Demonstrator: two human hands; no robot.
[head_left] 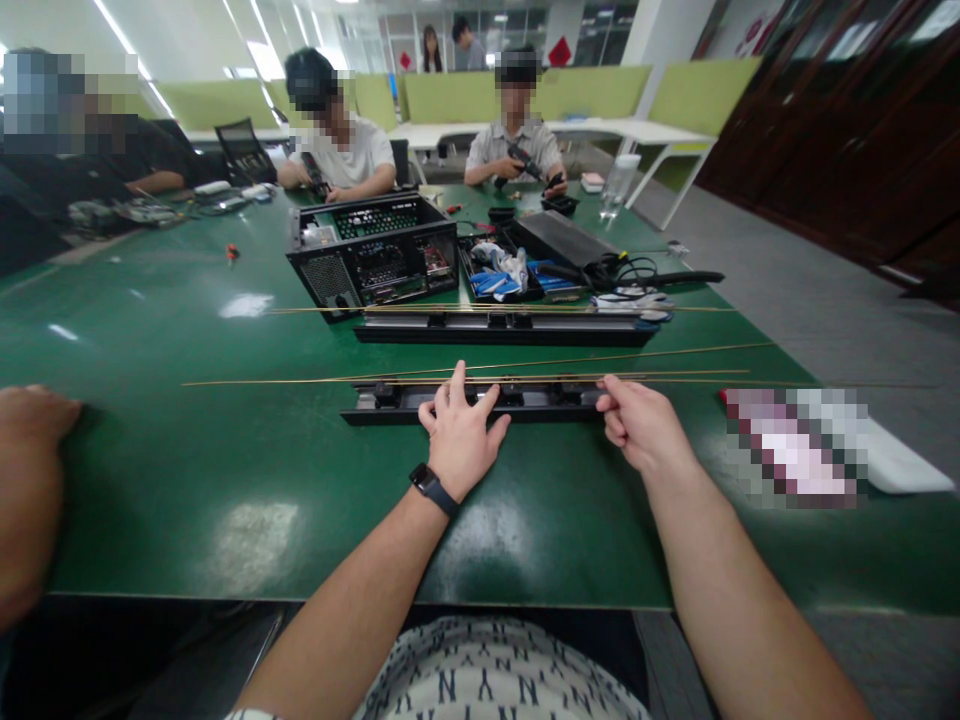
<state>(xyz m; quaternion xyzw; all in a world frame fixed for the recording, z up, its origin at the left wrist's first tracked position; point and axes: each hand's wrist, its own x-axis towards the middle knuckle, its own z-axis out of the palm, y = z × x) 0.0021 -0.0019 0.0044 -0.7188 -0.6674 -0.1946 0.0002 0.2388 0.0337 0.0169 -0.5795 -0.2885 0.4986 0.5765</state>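
Observation:
A long black rail (411, 410) with a grey inner channel and dark blocks lies crosswise before me. My left hand (461, 435) rests over its middle, fingers spread, some fingertips reaching the thin golden rods (322, 381) along the top. At the rail's right end my right hand (643, 425) is closed, with thumb and forefinger pinched at a thin golden rod. The exact grip between those fingertips is too small to see clearly. Behind lies a second black rail (502, 336) of the same kind, also with thin rods along it.
An open black computer case (326, 285) stands beyond the rails, beside a tray of blue-and-white gloves (499, 270). A flat dark box (562, 245) and cables lie right of it. A clear bottle (616, 190) stands farther back. Another person's arm (30, 480) rests at left; co-workers sit opposite.

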